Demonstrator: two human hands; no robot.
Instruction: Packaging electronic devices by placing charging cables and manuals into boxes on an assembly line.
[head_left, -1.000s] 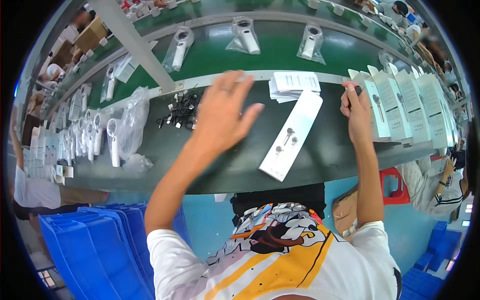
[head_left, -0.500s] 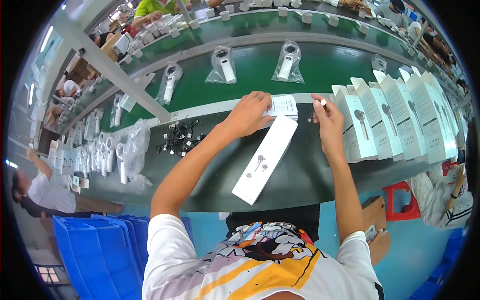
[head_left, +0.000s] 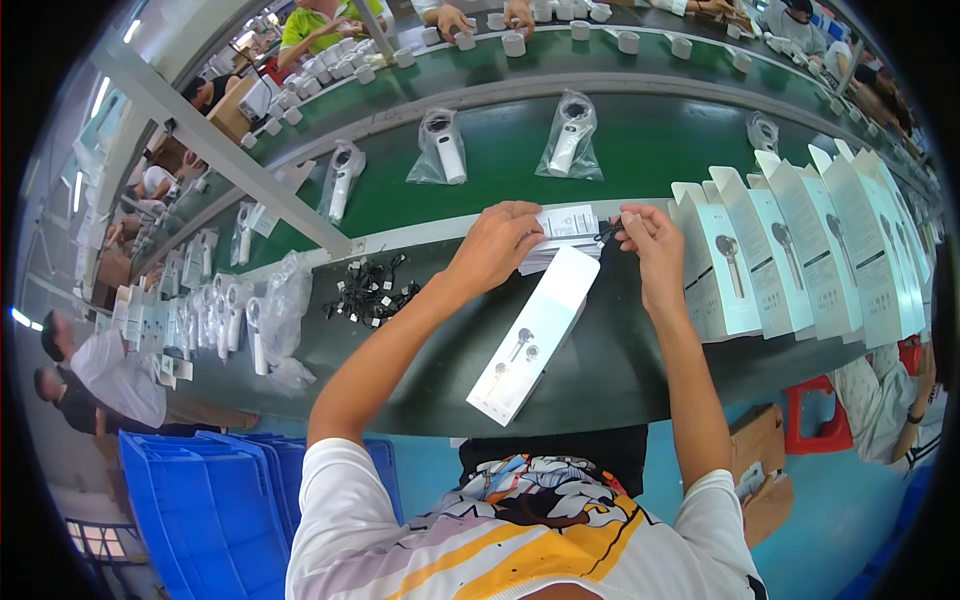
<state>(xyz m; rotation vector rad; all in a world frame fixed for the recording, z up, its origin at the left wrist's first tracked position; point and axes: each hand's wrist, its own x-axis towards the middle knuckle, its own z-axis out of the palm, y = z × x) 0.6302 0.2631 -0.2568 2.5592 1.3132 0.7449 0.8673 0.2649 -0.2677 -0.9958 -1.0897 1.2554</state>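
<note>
On the dark worktop (head_left: 620,370), the left hand (head_left: 497,243) lies curled, knuckles up, on a small stack of white leaflets (head_left: 566,228) at the far edge, its fingertips pinching the top sheet. The right hand (head_left: 648,238) sits just beside the stack on its right, fingers closed on a small dark part (head_left: 608,232) held against the leaflets; what the part is cannot be told.

One long flat white box (head_left: 532,334) lies slantwise in the middle of the worktop, its upper end touching the stack. At the right edge stands a row of about seven upright white boxes (head_left: 800,255) with their flaps open. Left of the hands lies one heap of black cables (head_left: 368,290). On the green belt (head_left: 660,130) behind, three bagged white handheld devices (head_left: 445,150) lie apart.
</note>
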